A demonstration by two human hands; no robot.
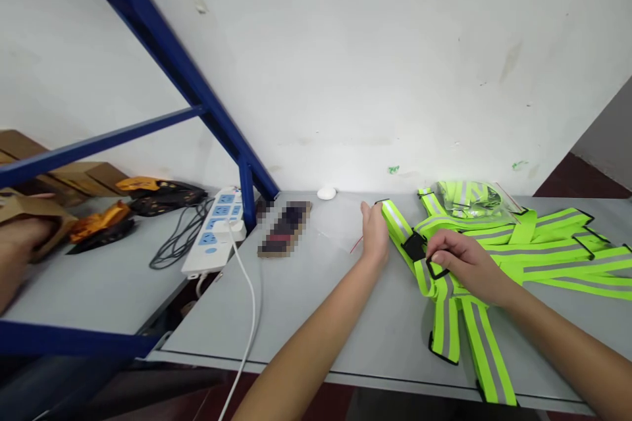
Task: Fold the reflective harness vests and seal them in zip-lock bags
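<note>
Neon yellow-green reflective straps [543, 253] with grey stripes and black fittings lie spread over the right part of the grey table. At the near left end of these straps, my left hand [375, 235] is closed around the tip of one strap [397, 220], its fingers partly hidden. A black buckle [415, 247] sits on that strap between my hands. My right hand [464, 264] pinches a black rectangular ring [435, 270] just beside the buckle. Behind the straps lies a clear bag [471, 199] with folded reflective straps inside.
A white power strip [212, 233] with a plugged-in white cable [251, 316] stands at the left by a blue metal frame [197, 89]. Nearby are a pixelated phone-like object [285, 229] and a white mouse-shaped object [326, 193]. Another person's hand [14, 250] touches a cardboard box at far left.
</note>
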